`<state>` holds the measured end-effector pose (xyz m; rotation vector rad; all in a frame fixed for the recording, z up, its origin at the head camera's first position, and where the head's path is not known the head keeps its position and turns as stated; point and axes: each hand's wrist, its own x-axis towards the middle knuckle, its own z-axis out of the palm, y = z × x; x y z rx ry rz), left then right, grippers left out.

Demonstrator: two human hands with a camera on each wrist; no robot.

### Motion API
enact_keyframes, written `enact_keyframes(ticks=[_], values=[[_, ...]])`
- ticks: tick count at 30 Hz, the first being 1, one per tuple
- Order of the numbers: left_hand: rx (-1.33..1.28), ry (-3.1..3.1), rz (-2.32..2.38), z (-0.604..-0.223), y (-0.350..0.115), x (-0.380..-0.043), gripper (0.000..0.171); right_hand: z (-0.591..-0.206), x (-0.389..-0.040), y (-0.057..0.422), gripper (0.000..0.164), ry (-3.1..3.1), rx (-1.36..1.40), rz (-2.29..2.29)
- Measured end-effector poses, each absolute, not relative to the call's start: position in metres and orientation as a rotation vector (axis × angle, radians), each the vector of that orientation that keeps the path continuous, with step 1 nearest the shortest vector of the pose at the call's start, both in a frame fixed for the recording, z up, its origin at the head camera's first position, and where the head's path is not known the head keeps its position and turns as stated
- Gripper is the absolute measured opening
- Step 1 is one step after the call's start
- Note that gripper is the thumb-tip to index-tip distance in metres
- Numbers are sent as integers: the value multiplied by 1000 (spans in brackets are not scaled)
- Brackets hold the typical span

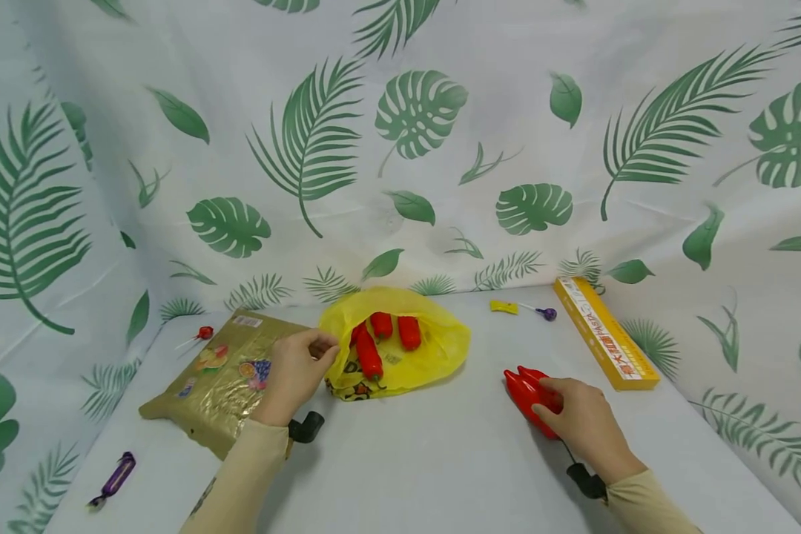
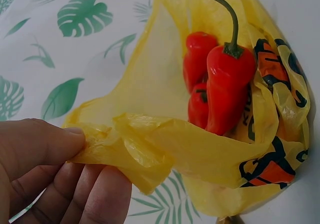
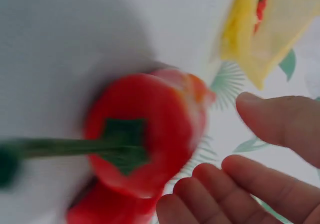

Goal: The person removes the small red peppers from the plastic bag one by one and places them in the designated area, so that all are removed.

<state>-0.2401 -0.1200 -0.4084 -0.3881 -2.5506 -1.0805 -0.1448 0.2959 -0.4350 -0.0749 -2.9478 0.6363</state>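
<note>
My left hand pinches the rim of a yellow plastic bag between thumb and fingers. Its mouth gapes, and several red chili peppers lie inside. In the left wrist view one red pepper with a long green stem leans on others. At the right, my right hand is over two red peppers lying side by side on the table. The right wrist view has its thumb and fingers spread apart beside a red pepper with a green stem; whether they touch is unclear.
A gold snack package lies beside the left forearm. A red lollipop and a purple-wrapped candy lie on the left. Behind the right hand are a yellow candy, a purple lollipop and a long yellow pasta box.
</note>
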Motion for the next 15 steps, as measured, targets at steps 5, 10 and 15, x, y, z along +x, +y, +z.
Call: enact_keyframes(ticks=[5,10,15], values=[[-375,-2543,-1094,-408,-121,-241,4,-426,-148,287,51,-2934,-34,702],[-362,-2551,-1113,-408,-123,-241,4,-427,-159,266,51,-2902,104,787],[-360,-2551,-1102,-409,-124,-241,6,-434,-179,236,51,-2909,175,926]])
